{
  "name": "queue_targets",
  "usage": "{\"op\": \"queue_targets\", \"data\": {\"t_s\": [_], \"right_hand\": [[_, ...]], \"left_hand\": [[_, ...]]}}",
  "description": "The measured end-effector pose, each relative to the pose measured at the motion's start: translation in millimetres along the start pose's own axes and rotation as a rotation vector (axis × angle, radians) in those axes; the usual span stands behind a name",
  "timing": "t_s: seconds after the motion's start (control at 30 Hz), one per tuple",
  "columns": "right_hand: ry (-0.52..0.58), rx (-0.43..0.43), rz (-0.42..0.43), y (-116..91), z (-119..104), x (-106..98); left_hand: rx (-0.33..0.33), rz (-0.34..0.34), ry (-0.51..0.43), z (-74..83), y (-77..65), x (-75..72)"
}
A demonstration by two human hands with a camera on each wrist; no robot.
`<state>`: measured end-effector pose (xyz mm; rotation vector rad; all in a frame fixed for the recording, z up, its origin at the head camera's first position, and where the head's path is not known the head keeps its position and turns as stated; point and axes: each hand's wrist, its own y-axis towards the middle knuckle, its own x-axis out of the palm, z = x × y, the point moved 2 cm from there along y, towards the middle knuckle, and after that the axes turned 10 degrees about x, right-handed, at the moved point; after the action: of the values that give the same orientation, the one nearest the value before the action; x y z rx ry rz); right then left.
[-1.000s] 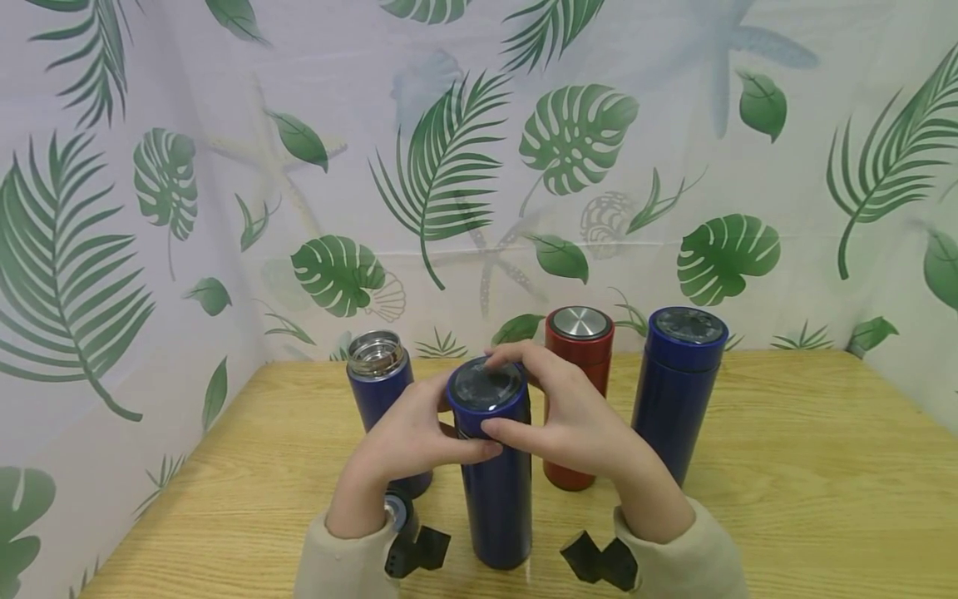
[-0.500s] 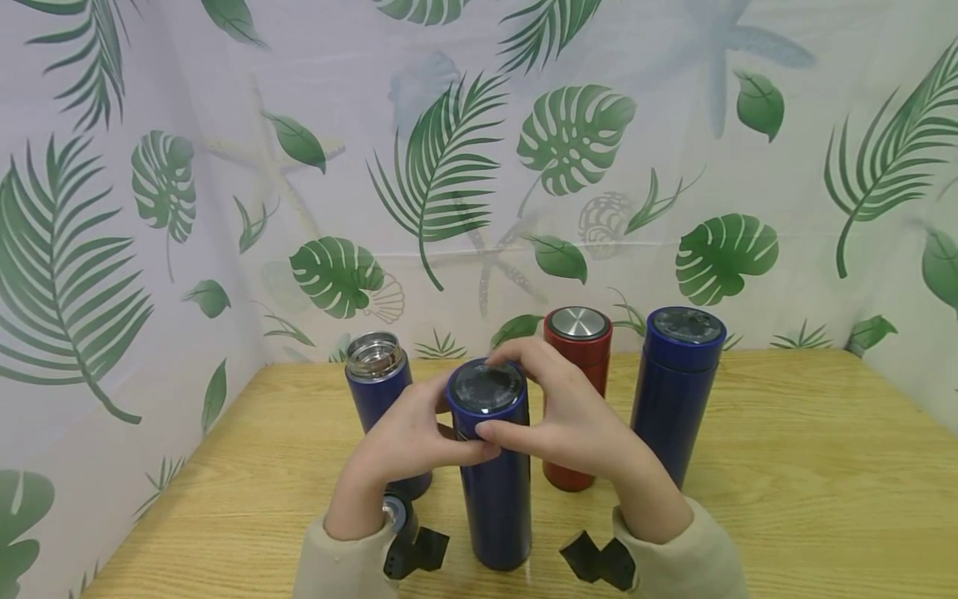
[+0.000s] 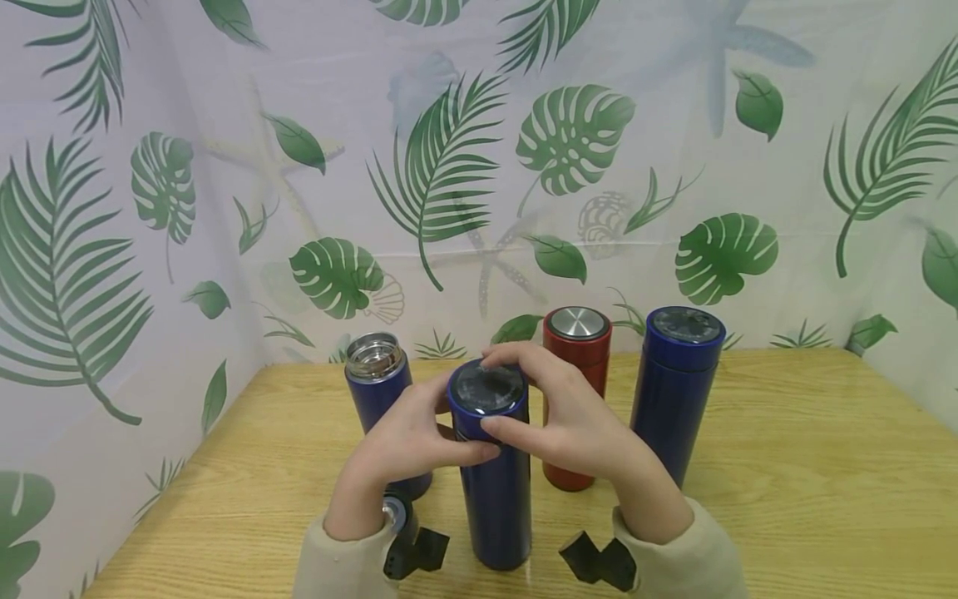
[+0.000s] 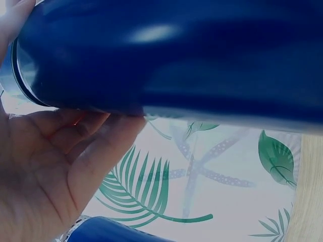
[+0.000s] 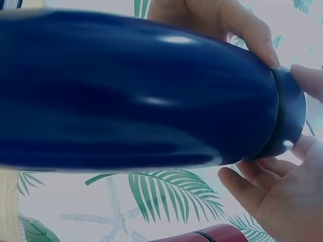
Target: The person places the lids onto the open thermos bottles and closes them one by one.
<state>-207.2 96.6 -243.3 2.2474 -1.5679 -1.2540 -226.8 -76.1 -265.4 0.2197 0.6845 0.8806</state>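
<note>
A tall blue thermos [image 3: 497,507] stands upright near the front of the table, between both hands. Its blue lid [image 3: 488,389] has a dark glossy top. My left hand [image 3: 404,437] grips the upper body from the left, its thumb lying across the front just below the lid. From the right, my right hand [image 3: 572,408] holds the lid, thumb at the front and fingers over the far rim. A dark ring shows between lid and body in the right wrist view. Another blue thermos [image 3: 377,399], uncapped with a bare steel mouth, stands behind my left hand.
Behind my right hand stands a red thermos [image 3: 578,341] with a silver-topped lid. To its right is a capped blue thermos [image 3: 677,399]. A black round piece [image 3: 400,509] shows beside the left cuff. A leaf-print cloth [image 3: 449,208] hangs behind the wooden table [image 3: 808,466].
The fingers of my right hand shift slightly on the lid. The thermos, my left hand and the other bottles stay in place.
</note>
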Motion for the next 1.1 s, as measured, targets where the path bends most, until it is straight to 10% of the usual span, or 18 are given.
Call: {"op": "queue_targets", "data": {"t_s": [1.1], "right_hand": [[-0.105, 0.07, 0.126, 1.6, -2.5, 7.0]], "left_hand": [[0.003, -0.002, -0.004, -1.8, 1.6, 0.4]]}}
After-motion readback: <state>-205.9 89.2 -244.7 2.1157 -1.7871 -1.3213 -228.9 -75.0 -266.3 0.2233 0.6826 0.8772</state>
